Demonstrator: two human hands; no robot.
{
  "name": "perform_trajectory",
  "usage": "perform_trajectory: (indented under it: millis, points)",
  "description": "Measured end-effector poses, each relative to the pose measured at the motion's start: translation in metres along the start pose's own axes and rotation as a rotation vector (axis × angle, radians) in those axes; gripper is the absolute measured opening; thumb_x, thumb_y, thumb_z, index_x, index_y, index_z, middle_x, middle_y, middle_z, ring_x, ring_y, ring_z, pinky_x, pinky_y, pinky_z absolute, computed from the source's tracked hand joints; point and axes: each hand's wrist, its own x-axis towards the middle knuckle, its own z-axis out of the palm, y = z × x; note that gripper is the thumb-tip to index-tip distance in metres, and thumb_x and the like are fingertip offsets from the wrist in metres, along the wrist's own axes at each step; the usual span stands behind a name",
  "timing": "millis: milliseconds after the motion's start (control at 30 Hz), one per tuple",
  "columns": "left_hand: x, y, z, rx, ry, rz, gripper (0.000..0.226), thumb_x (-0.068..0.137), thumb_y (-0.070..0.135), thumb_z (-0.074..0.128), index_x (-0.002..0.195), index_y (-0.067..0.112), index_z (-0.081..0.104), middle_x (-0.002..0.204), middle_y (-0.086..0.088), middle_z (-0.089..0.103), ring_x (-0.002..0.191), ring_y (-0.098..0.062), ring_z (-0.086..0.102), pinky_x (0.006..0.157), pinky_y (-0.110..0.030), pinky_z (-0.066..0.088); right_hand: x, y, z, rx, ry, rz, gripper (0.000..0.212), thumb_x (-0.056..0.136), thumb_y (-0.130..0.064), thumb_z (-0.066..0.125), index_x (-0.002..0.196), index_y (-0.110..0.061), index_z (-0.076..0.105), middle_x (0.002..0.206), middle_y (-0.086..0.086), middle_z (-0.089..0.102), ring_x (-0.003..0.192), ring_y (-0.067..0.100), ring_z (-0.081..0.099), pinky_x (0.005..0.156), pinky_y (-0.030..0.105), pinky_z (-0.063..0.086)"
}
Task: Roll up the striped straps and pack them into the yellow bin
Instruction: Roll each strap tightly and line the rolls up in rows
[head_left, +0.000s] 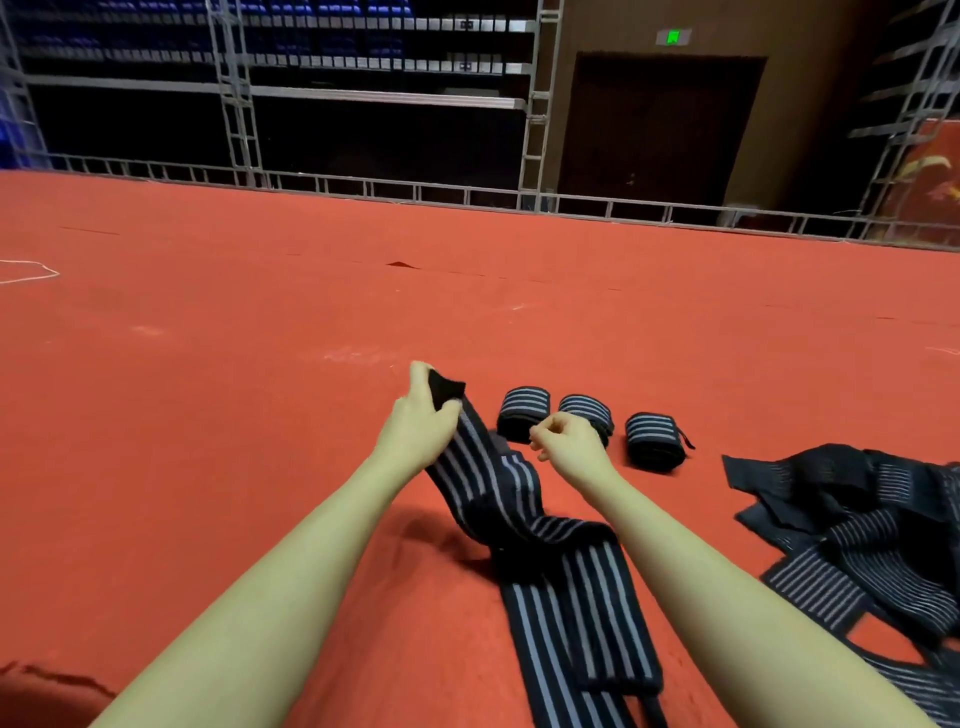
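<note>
My left hand (418, 423) grips the black end of a long black strap with grey stripes (550, 551), lifted off the red floor. The rest of that strap trails down toward me and lies flat on the carpet. My right hand (569, 444) hovers just right of the strap with its fingers curled, holding nothing that I can see. Three rolled striped straps sit in a row beyond my hands: left (522, 410), middle (589, 410), partly hidden by my right hand, and right (653, 439). No yellow bin is in view.
A loose heap of unrolled striped straps (872, 535) lies at the right. The red carpet (260, 338) stretches far ahead to a metal truss rail (467, 195). A dark door (660, 130) stands at the back right.
</note>
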Motion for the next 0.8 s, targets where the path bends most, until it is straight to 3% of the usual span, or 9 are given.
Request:
perform_trajectory:
  millis: [100,233,333,433,467,533,600,733,800]
  points:
    - [0.025,-0.020,0.009,-0.101,0.008,-0.077,0.014,0.091,0.018,0.047,0.099,0.011,0.037,0.077,-0.003,0.048,0.071,-0.023,0.045,0.052,-0.031,0.031,0.033,0.015,0.018,-0.147,-0.078,0.081,0.024,0.087,-0.014,0.054,0.079,0.007,0.063,0.077,0.022,0.061,0.074,0.023,0.054,0.068,0.031,0.041]
    - [0.055,-0.043,0.026,-0.229,0.035,-0.104,0.011,0.087,0.013,0.055,0.096,0.008,0.051,0.085,-0.004,0.056,0.079,-0.021,0.052,0.064,-0.032,0.040,0.068,0.034,0.045,-0.324,-0.173,0.150,0.034,0.091,-0.021,0.050,0.059,-0.011,0.044,0.068,0.010,0.052,0.069,0.023,0.048,0.062,0.029,0.031]
    - [0.072,-0.060,0.039,-0.226,0.020,-0.101,0.009,0.084,0.010,0.062,0.085,0.015,0.054,0.097,-0.013,0.058,0.087,-0.023,0.055,0.071,-0.033,0.043,0.088,0.045,0.067,-0.403,-0.195,0.187,0.028,0.094,-0.032,0.048,0.084,-0.007,0.054,0.097,0.019,0.062,0.094,0.030,0.057,0.073,0.030,0.039]
    - [0.081,-0.076,0.045,-0.205,0.065,-0.071,0.024,0.079,0.005,0.067,0.076,0.026,0.054,0.099,-0.009,0.058,0.093,-0.021,0.055,0.075,-0.030,0.044,0.098,0.050,0.084,-0.500,-0.181,0.249,0.050,0.091,-0.049,0.050,0.116,-0.006,0.052,0.127,0.018,0.053,0.122,0.037,0.047,0.096,0.038,0.039]
    - [0.084,-0.081,0.046,-0.224,0.077,-0.064,0.022,0.079,0.003,0.067,0.080,0.023,0.058,0.094,-0.005,0.061,0.089,-0.018,0.057,0.073,-0.028,0.045,0.100,0.052,0.088,-0.505,-0.186,0.248,0.047,0.090,-0.051,0.051,0.112,-0.010,0.054,0.122,0.016,0.054,0.121,0.037,0.047,0.095,0.039,0.038]
    - [0.086,-0.087,0.046,-0.249,0.087,-0.067,0.017,0.079,0.001,0.066,0.082,0.018,0.064,0.082,0.003,0.064,0.079,-0.013,0.058,0.067,-0.022,0.046,0.104,0.056,0.094,-0.430,-0.193,0.223,0.028,0.088,-0.046,0.054,0.080,-0.019,0.051,0.094,0.008,0.057,0.104,0.032,0.055,0.089,0.038,0.040]
    - [0.088,-0.089,0.046,-0.233,0.104,-0.075,0.017,0.082,0.002,0.065,0.078,0.019,0.066,0.075,0.009,0.065,0.074,-0.008,0.059,0.067,-0.020,0.044,0.105,0.059,0.095,-0.328,-0.192,0.180,0.031,0.087,-0.037,0.057,0.065,-0.018,0.043,0.074,0.001,0.054,0.084,0.026,0.054,0.084,0.037,0.042]
    - [0.088,-0.082,0.043,-0.247,0.127,-0.112,0.024,0.086,-0.002,0.054,0.076,0.019,0.062,0.059,0.005,0.060,0.053,-0.008,0.055,0.059,-0.027,0.046,0.095,0.054,0.089,-0.019,-0.160,0.033,0.021,0.085,-0.020,0.066,0.073,-0.013,0.050,0.069,0.000,0.052,0.071,0.014,0.047,0.064,0.029,0.038]
    - [0.085,-0.072,0.040,-0.317,0.151,-0.114,0.026,0.084,-0.004,0.048,0.073,0.017,0.060,0.061,0.001,0.060,0.056,-0.014,0.057,0.064,-0.034,0.051,0.090,0.046,0.084,0.065,-0.122,-0.031,0.020,0.085,-0.019,0.068,0.078,-0.006,0.055,0.073,0.002,0.055,0.070,0.012,0.048,0.064,0.028,0.038]
